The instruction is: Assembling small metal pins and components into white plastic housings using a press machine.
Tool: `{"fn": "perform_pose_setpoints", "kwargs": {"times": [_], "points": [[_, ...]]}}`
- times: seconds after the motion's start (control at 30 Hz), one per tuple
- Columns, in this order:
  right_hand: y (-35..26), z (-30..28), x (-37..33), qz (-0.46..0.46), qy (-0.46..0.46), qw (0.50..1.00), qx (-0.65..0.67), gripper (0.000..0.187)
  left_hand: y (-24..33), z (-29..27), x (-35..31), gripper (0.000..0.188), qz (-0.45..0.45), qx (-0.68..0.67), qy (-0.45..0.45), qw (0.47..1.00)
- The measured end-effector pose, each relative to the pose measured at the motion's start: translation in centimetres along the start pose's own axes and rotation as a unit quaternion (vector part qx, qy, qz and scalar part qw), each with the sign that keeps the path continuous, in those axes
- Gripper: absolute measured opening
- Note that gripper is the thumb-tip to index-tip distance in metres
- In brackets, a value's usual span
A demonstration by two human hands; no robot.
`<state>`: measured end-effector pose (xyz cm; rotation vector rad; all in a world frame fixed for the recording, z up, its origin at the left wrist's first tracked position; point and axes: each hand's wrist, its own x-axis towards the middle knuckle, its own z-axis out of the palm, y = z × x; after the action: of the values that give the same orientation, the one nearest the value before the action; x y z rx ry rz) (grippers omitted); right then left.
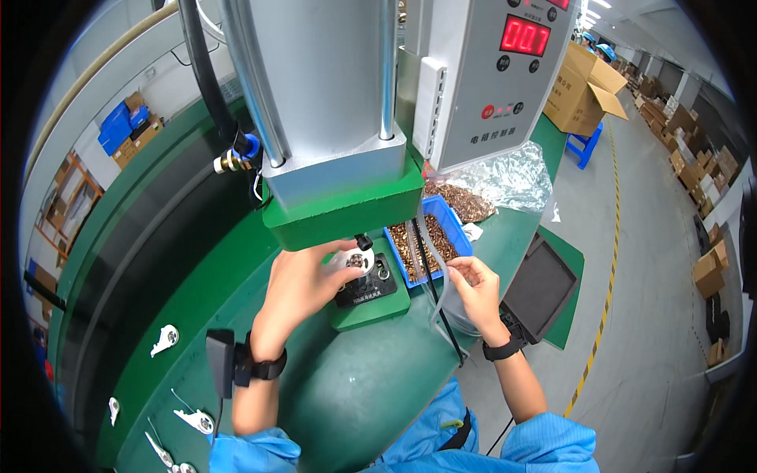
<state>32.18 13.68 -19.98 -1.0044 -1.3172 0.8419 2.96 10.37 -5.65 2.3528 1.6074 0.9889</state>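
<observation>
From the head camera I take the press (pixel 339 126) as my landmark. My left hand (pixel 303 280) sits just under its green head, fingers pinching a white part (pixel 355 260) over the black fixture (pixel 364 288) on the green base. My right hand (pixel 473 288) is to the right of the press, beside the blue tray (pixel 461 232) of small brass pieces, fingertips pressed together; I cannot tell what they pinch. A clear bag (pixel 505 177) lies behind the tray. More white parts (pixel 165 339) lie on the desk (pixel 347 394), well left of the press.
</observation>
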Motion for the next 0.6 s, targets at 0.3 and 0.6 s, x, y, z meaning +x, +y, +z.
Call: {"fn": "perform_pose_setpoints", "kwargs": {"times": [0.3,0.6], "points": [[1.5,-0.9,-0.3,-0.04,-0.022,0.991,-0.126,0.008,-2.5,2.4,-3.8,0.03,-0.222,-0.203,-0.021,0.954],[1.6,-0.6,0.1,-0.074,-0.026,0.993,-0.084,0.01,-3.4,5.1,-4.9,0.032,-0.264,-0.34,0.087,0.898]]}}
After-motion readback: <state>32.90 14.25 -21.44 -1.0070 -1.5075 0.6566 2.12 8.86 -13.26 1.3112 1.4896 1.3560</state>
